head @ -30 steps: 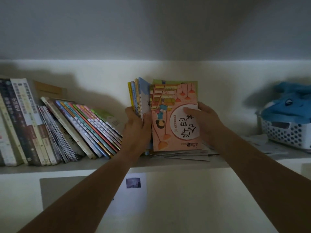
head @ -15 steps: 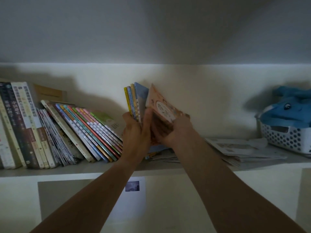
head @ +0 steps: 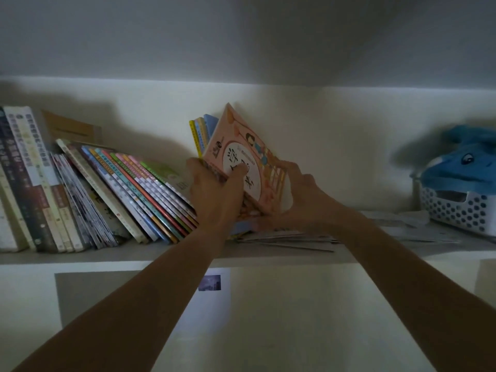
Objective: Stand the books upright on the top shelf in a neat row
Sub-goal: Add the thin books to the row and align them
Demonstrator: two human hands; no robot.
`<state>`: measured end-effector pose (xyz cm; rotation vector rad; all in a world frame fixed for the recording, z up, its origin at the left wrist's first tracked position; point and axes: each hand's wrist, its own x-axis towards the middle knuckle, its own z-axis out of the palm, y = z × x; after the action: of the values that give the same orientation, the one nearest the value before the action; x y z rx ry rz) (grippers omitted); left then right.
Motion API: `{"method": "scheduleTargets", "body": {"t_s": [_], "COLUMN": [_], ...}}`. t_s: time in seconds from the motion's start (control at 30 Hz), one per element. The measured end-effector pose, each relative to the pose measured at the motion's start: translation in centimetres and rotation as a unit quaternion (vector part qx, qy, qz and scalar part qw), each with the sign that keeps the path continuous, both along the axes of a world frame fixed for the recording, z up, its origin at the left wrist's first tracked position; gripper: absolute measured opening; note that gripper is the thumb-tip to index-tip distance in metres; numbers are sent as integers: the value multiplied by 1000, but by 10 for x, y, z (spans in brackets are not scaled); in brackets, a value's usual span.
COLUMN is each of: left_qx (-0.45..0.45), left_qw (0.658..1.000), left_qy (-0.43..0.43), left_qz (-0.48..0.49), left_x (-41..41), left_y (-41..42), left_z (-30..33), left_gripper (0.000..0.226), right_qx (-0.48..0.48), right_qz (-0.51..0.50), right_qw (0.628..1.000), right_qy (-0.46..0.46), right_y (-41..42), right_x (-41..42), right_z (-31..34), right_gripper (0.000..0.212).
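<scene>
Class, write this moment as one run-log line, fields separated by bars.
step: standing books | left hand: holds thin books upright | right hand: holds tilted pink book | shelf: row leaning

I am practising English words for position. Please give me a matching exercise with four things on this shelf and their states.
Things:
1. pink book
2. colourful thin books
3. blue plush toy
4. loose booklets

States:
A. lying flat on the shelf
B. held tilted by both hands
C. in the white basket
D. leaning left in a row

Pairs: 1-B, 2-D, 3-C, 4-A
</scene>
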<state>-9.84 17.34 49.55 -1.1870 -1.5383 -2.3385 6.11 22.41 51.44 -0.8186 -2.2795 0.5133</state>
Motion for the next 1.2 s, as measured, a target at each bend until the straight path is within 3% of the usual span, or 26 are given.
{"method": "scheduleTargets", "body": {"t_s": [0.03, 0.17, 0.37, 0.5, 0.7, 0.77, 0.97, 1.1, 1.2], "left_qx": [2, 4, 29, 26, -62, -105, -148, -96, -112], "left_qw": [1000, 997, 999, 999, 988, 981, 958, 949, 912], "left_qy": [13, 79, 17, -15, 120, 152, 222, 211, 176], "left_qz": [6, 25, -33, -38, -68, -62, 107, 212, 352], "left_x": [0, -7, -6, 10, 8, 2, -5, -19, -32], "left_y": [-2, -10, -4, 10, 25, 25, 14, -3, -12], "left_z": [3, 15, 37, 39, 6, -1, -1, 13, 15], "left_gripper": [49, 49, 44, 43, 48, 60, 62, 66, 87], "right_qx": [-20, -69, -107, -187, -325, -343, -342, -325, -326], "right_qz": [34, 32, 74, 81, 131, 141, 220, 282, 297], "right_qw": [999, 979, 972, 959, 919, 910, 891, 880, 875], "right_qy": [6, 190, 197, 198, 181, 183, 202, 199, 199], "right_y": [8, 53, 62, 62, 74, 76, 84, 68, 52], "right_x": [0, -10, -26, -32, -25, -28, -44, -84, -122], "right_z": [1, 22, 43, 21, -11, -12, -2, 18, 19], "right_gripper": [123, 103, 52, 48, 18, 15, 48, 50, 38]}}
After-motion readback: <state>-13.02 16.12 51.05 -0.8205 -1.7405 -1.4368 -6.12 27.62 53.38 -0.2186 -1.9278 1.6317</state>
